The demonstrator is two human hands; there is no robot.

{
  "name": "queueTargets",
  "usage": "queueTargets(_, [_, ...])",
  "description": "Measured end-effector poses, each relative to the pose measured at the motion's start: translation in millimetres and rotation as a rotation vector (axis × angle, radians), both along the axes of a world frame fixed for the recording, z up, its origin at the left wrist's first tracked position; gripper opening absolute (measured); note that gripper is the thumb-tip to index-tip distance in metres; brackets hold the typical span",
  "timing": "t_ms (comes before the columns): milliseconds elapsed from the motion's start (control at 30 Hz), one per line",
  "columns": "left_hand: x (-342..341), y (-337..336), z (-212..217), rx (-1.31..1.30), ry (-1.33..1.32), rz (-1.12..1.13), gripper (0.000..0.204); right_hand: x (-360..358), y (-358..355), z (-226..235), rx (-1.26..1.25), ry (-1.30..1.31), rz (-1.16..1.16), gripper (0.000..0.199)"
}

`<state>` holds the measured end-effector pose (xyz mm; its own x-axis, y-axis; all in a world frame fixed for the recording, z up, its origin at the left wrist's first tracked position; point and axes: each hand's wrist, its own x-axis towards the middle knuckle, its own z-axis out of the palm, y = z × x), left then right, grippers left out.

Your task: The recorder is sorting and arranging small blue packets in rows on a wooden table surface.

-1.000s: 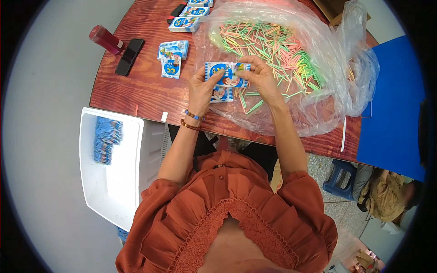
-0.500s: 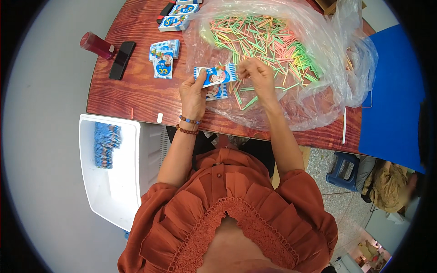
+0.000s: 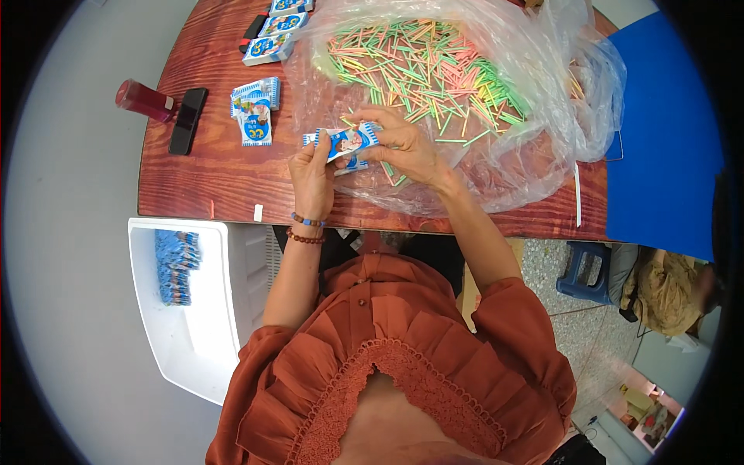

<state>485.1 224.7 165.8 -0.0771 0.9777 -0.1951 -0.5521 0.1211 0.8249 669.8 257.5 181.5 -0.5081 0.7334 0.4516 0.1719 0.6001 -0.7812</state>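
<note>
Both hands meet at a small blue-and-white packet [image 3: 353, 142] over the near edge of the table. My left hand [image 3: 312, 177], with two beaded bracelets at the wrist, pinches the packet's left end. My right hand [image 3: 408, 147] is closed around its right end, fingers bent over the top and the thumb below. A second similar packet [image 3: 353, 166] shows partly beneath the first; whether it is held too, I cannot tell. Just beyond lies a heap of thin pink, green and yellow sticks [image 3: 434, 74] in a large clear plastic bag [image 3: 535, 167] spread open on the table.
Several like packets [image 3: 256, 128] lie left of the bag, with packet bundles [image 3: 267, 49] farther back. A black phone [image 3: 188, 122] and a red bottle [image 3: 145, 101] sit at the table's left. Below stands a white bin [image 3: 203, 341] holding blue packets. A blue stool [image 3: 585, 271] is at right.
My right hand has come from the near side of the sticks to the packet and closed on its right end. The whole view has shifted slightly.
</note>
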Motion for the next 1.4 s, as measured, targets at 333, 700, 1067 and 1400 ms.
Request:
queueTargets(333, [-5,1,-2,-0.003,-0.027,0.087,0.025,102,84,-20,-0.179,-0.157,-0.681,0.017])
queueTargets(700, [-8,7,-8,-0.014,-0.063,0.095,0.024,80,142,4,-0.224,-1.137,-0.754,0.031])
queueTargets(1067, [-9,5,-7,-0.039,-0.116,0.072,0.021,128,153,-32,-0.298,-0.672,-0.578,0.025])
queueTargets(1400, [9,16,-7,-0.054,-0.214,0.025,0.025,76,99,-5,-0.902,0.713,-0.144,0.023])
